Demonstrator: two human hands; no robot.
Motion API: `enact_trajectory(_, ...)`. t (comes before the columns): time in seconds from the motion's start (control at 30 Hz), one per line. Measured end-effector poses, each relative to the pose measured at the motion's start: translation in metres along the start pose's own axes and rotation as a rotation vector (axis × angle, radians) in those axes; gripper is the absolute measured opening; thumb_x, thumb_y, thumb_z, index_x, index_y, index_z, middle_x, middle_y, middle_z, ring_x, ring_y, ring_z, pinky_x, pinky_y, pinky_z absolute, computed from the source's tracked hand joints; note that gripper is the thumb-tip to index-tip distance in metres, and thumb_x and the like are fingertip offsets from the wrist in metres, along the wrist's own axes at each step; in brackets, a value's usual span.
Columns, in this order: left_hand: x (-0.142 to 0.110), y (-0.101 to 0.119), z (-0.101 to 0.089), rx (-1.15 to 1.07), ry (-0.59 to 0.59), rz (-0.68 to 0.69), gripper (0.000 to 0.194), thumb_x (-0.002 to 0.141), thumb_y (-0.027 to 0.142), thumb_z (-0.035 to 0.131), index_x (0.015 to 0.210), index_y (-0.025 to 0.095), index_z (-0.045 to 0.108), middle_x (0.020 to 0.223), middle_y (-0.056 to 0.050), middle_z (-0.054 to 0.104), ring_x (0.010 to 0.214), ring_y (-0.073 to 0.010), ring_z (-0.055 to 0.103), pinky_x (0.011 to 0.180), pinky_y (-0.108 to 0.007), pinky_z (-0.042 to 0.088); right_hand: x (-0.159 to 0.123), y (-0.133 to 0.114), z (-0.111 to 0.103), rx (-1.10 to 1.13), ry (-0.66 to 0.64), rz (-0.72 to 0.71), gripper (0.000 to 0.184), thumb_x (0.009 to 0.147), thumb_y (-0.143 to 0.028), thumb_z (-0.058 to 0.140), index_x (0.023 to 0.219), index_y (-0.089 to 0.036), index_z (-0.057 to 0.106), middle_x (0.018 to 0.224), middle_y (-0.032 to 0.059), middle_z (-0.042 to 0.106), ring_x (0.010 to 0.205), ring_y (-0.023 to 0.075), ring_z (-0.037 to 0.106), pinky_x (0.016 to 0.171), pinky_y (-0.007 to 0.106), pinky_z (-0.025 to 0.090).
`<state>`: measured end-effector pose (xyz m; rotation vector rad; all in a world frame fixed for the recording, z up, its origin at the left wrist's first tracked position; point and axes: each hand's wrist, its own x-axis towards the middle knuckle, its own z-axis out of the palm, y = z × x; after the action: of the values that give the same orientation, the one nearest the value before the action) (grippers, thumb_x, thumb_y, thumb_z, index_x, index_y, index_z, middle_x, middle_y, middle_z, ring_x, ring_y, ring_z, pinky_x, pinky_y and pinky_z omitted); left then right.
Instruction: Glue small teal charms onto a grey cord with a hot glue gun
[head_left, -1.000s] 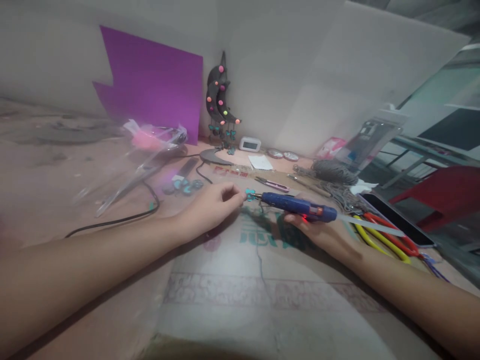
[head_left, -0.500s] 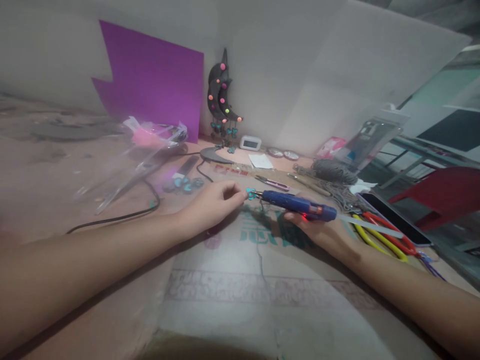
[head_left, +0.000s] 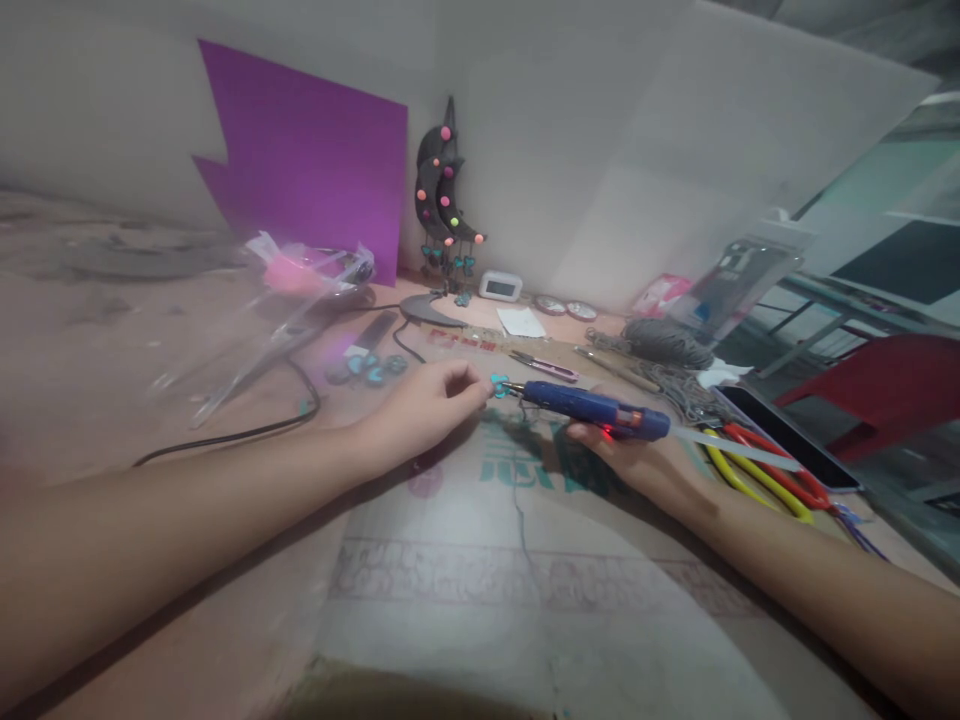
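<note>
My right hand (head_left: 630,462) grips a blue glue gun (head_left: 596,408) with a red light lit on its side. The gun's nozzle points left and touches a small teal piece (head_left: 499,383). My left hand (head_left: 424,410) pinches that teal piece between its fingertips, just above the printed sack cloth (head_left: 525,560) spread over the table. A white glue stick (head_left: 739,452) juts from the back of the gun.
Several teal pieces (head_left: 371,368) and a black cable (head_left: 247,432) lie to the left. A clear plastic bag (head_left: 292,290), purple sheet (head_left: 307,160) and black moon decoration (head_left: 442,195) stand behind. Yellow and red scissors (head_left: 765,475), a phone (head_left: 795,440) and grey twine (head_left: 667,345) lie at right.
Almost nothing has moved. Both hands keep their hold, with the nozzle shifted very slightly closer against the teal piece.
</note>
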<state>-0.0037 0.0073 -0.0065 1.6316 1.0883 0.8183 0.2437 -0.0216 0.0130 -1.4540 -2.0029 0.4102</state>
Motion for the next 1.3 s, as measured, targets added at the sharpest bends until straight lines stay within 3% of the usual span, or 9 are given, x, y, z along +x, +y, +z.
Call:
enact_trajectory(1.0, 0.0015, 0.0017, -0.0007, 0.109, 0.010, 0.048, 0.028, 0.092, 0.044, 0.051, 0.079, 0.020, 0.056, 0.058, 0.002, 0.051, 0.036, -0.0080, 0.045, 0.030, -0.017, 0.029, -0.0011, 0.0058, 0.0004, -0.008, 0.005, 0.019, 0.024, 0.078, -0.046, 0.065, 0.071, -0.026, 0.056, 0.065, 0.0002, 0.059, 0.060, 0.0194, 0.055, 0.052, 0.031, 0.046)
enact_trajectory(1.3, 0.0007, 0.0010, -0.0019, 0.103, 0.004, 0.026, 0.025, 0.093, 0.042, 0.050, 0.080, 0.021, 0.056, 0.058, 0.002, 0.051, 0.035, -0.0079, 0.044, 0.030, -0.017, 0.029, -0.0007, 0.0012, 0.0005, -0.031, 0.037, 0.033, 0.025, 0.075, -0.049, 0.063, 0.069, -0.026, 0.056, 0.065, 0.0022, 0.060, 0.060, 0.0224, 0.057, 0.053, 0.036, 0.049)
